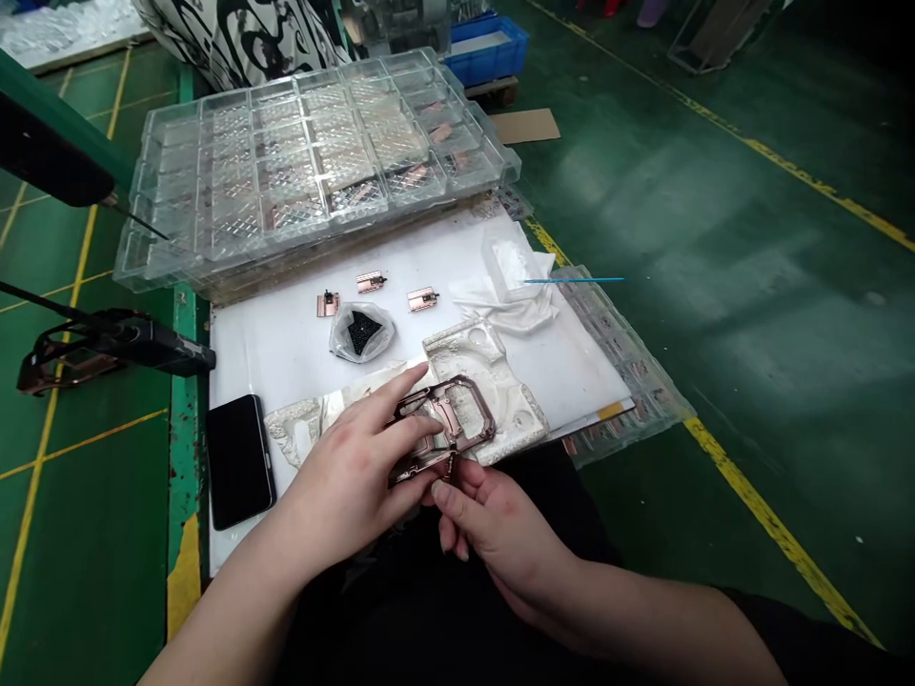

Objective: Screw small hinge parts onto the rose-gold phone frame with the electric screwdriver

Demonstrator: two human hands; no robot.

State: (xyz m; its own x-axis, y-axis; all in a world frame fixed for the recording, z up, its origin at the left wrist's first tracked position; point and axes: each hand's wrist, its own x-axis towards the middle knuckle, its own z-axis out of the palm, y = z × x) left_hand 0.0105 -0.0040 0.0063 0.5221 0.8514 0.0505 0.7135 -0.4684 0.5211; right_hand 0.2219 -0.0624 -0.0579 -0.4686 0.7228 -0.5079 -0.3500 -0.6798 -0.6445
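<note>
A copper-coloured metal frame [477, 436] with an open loop at its right end lies over the white foam block [529, 405]. My left hand [361, 462] grips the frame's left part, thumb below and fingers across the top. My right hand [500, 519] is closed in a pinch at the frame's lower edge, by a small dark part [450, 464]. Whether that part is fixed to the frame I cannot tell. Beyond the hands are a plastic bag of small black pieces [361, 333] and several small copper-coloured clips, one clip [423, 299] to the right of the bag.
A clear compartment tray [315, 143] fills the table's back. A black phone [239, 462] lies left. At right are a clear tub [509, 262] on crumpled white sheeting and a thin blue stick [579, 280]. An electric screwdriver [64, 143] hangs at upper left.
</note>
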